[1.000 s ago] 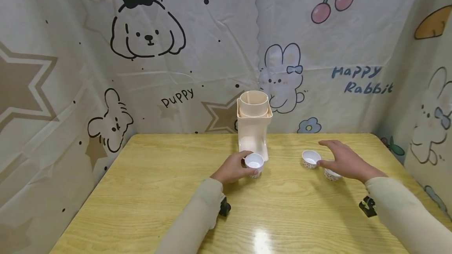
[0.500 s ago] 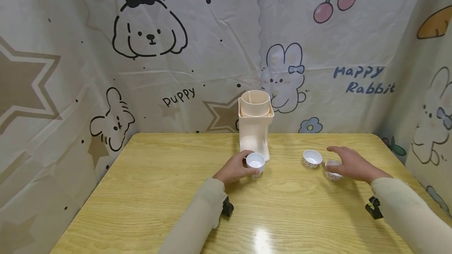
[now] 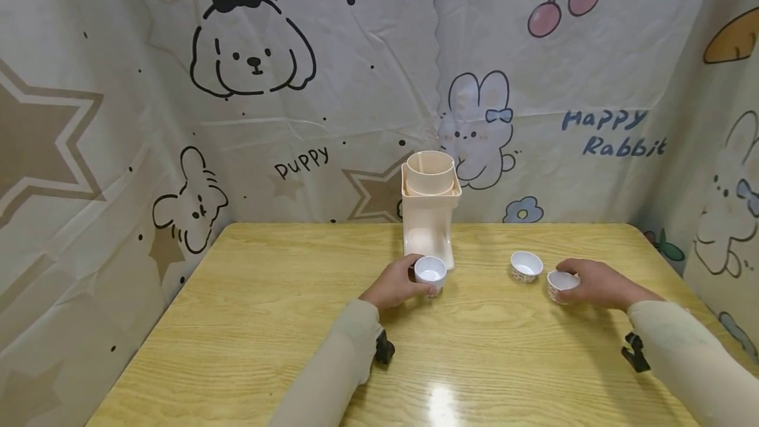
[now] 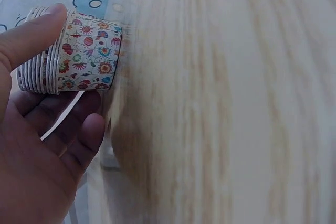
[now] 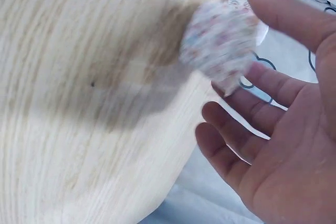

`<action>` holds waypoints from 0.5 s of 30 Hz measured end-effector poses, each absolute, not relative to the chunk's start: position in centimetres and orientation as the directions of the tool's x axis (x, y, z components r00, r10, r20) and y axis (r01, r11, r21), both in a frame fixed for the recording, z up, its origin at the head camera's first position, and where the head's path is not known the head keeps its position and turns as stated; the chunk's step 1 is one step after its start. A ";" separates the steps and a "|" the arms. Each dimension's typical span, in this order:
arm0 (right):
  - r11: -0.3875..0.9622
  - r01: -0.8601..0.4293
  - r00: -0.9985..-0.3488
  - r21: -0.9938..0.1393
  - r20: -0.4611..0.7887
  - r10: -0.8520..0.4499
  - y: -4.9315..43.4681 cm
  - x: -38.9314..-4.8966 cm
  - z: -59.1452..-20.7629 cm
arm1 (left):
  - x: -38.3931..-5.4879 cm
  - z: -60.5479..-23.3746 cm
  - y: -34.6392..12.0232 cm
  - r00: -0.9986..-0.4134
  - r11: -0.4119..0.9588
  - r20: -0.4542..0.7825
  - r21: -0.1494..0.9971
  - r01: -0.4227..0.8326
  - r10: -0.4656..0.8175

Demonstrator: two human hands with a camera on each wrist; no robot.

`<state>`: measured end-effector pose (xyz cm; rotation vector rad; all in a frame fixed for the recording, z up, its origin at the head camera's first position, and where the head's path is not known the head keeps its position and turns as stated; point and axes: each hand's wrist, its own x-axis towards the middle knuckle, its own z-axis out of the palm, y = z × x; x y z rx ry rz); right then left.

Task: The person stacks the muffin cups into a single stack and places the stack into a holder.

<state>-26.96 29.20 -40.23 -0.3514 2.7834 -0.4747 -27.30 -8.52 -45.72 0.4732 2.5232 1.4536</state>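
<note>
In the head view my left hand (image 3: 396,284) grips a stack of white paper baking cups (image 3: 431,273), just in front of a cream plastic stand. The left wrist view shows several nested rims and a colourful printed pattern on the stack (image 4: 89,53), thumb on one side and fingers on the other. To the right, my right hand (image 3: 601,284) pinches a single paper baking cup (image 3: 556,287) between thumb and fingers; it is blurred in the right wrist view. Another paper baking cup (image 3: 526,269) stands upright just left of it.
The cream stand (image 3: 428,216), with a round tube in its top, stands near the back edge of the wooden table (image 3: 267,321). A printed cloth (image 3: 379,84) hangs behind the table and along both sides.
My right hand has drawn back to the right from the nearer-centre cup and closed its fingers on the right-hand cup. My left hand keeps its hold on the stack in the same place.
</note>
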 end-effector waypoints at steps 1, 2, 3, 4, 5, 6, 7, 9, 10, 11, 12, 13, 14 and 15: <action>0.915 -0.178 -0.927 -0.361 -0.251 -0.279 29.2 -27.0 -40.3 | -27.3 -45.7 -8.5 -0.931 0.469 -0.009 0.866 0.176 0.365; 0.914 -0.171 -0.928 -0.367 -0.253 -0.275 29.3 -26.9 -40.4 | -27.3 -45.7 -8.5 -0.931 0.467 -0.012 0.867 0.172 0.365; 0.914 -0.166 -0.929 -0.370 -0.253 -0.272 29.3 -26.9 -40.4 | -27.4 -45.7 -8.6 -0.931 0.465 -0.012 0.869 0.171 0.365; 0.913 -0.164 -0.930 -0.373 -0.251 -0.269 29.3 -26.9 -40.5 | -27.4 -45.8 -8.6 -0.931 0.463 -0.012 0.870 0.170 0.365; 0.913 -0.159 -0.931 -0.377 -0.251 -0.266 29.3 -26.9 -40.6 | -27.4 -45.8 -8.6 -0.931 0.459 -0.014 0.872 0.167 0.365; 0.912 -0.153 -0.932 -0.381 -0.251 -0.261 29.4 -26.9 -40.6 | -27.4 -45.8 -8.6 -0.931 0.457 -0.011 0.873 0.168 0.365; 0.911 -0.154 -0.933 -0.384 -0.247 -0.262 29.4 -26.9 -40.7 | -27.4 -45.8 -8.6 -0.931 0.456 -0.010 0.874 0.169 0.364; 0.909 -0.161 -0.935 -0.385 -0.236 -0.266 29.5 -26.9 -40.8 | -27.4 -45.8 -8.6 -0.932 0.460 -0.009 0.871 0.171 0.363; 0.909 -0.169 -0.935 -0.381 -0.229 -0.270 29.5 -26.9 -40.8 | -27.4 -45.8 -8.6 -0.932 0.465 -0.009 0.869 0.172 0.362; 0.909 -0.179 -0.936 -0.376 -0.219 -0.275 29.5 -26.9 -40.9 | -27.4 -45.8 -8.6 -0.932 0.467 -0.011 0.867 0.170 0.361; 0.910 -0.187 -0.938 -0.371 -0.209 -0.278 29.5 -26.9 -40.9 | -27.4 -45.8 -8.6 -0.933 0.471 -0.014 0.866 0.169 0.360; 0.910 -0.196 -0.939 -0.365 -0.199 -0.282 29.5 -26.9 -40.9 | -27.4 -45.8 -8.6 -0.933 0.472 -0.017 0.866 0.166 0.359; 0.911 -0.205 -0.940 -0.358 -0.188 -0.286 29.5 -26.9 -41.0 | -27.4 -45.8 -8.6 -0.933 0.472 -0.018 0.866 0.164 0.358; 0.911 -0.215 -0.940 -0.351 -0.177 -0.290 29.4 -26.9 -41.0 | -27.4 -45.8 -8.6 -0.934 0.471 -0.019 0.867 0.163 0.357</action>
